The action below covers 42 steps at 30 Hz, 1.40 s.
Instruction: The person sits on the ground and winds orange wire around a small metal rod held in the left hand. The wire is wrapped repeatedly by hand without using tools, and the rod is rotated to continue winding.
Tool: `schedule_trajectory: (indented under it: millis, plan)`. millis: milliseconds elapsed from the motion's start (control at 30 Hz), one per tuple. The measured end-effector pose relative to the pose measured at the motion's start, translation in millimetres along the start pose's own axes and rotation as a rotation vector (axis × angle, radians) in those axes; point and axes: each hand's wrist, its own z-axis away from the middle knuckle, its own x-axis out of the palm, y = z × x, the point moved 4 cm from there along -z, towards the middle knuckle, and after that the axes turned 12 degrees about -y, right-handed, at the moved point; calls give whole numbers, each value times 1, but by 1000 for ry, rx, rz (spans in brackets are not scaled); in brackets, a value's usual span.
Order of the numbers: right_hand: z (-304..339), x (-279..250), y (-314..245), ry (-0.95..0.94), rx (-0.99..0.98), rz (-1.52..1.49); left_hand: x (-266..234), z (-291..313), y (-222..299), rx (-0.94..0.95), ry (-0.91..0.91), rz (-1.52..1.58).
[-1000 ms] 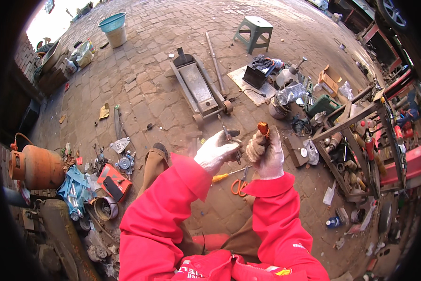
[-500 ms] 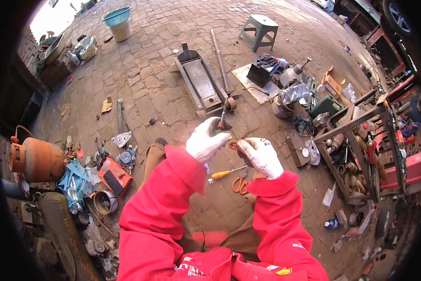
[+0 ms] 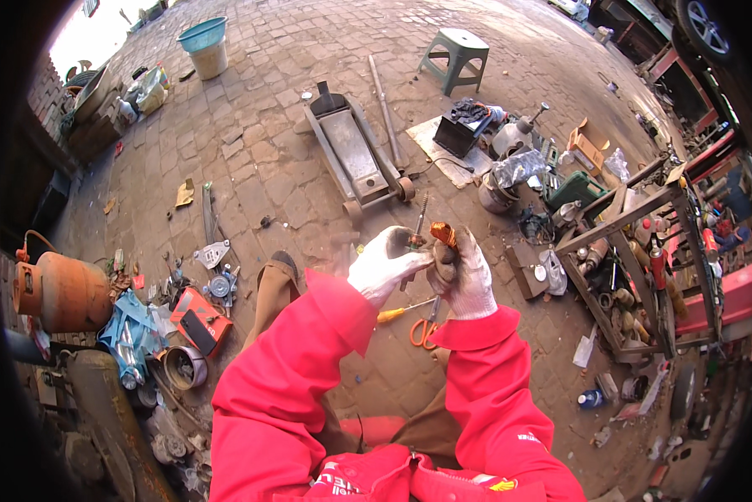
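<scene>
My left hand, in a white glove, is closed on a thin metal rod whose tip points up and away from me; the exact kind of part cannot be made out. Right beside it my right hand, its glove dark with grime on the fingers, pinches a small coil of copper wire. The hands nearly touch. Below them on the paving lie a screwdriver with a yellow handle and a pair of scissors with orange handles.
Ahead stands a floor jack, with a long bar beside it. A green stool is farther off. Cluttered metal frame at right; orange gas cylinder, red box and loose parts at left.
My right hand has turned and risen, bringing the copper coil up beside the rod. My left hand has shifted slightly right and down, still gripping the rod.
</scene>
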Motion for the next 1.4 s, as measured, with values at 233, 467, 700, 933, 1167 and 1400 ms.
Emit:
schedule_trajectory:
  millis: [233, 467, 700, 933, 1167, 1400]
  plan:
    - [8, 12, -4, -52, 114, -707, -1, -2, 1, 85, -5, 87]
    - [14, 3, -18, -412, -60, -625, -25, -5, 6, 133, 89, 347]
    - [23, -2, -3, -442, 302, 371, -44, 4, 22, 297, 193, 206]
    - [-4, -11, 3, 111, 206, 646, -30, 8, 22, 195, 62, 289]
    - [2, -7, 3, 180, 137, 26, -13, 0, 4, 58, -72, 270]
    - [6, 3, -3, -67, 97, -496, -9, -3, 4, 15, -123, 64]
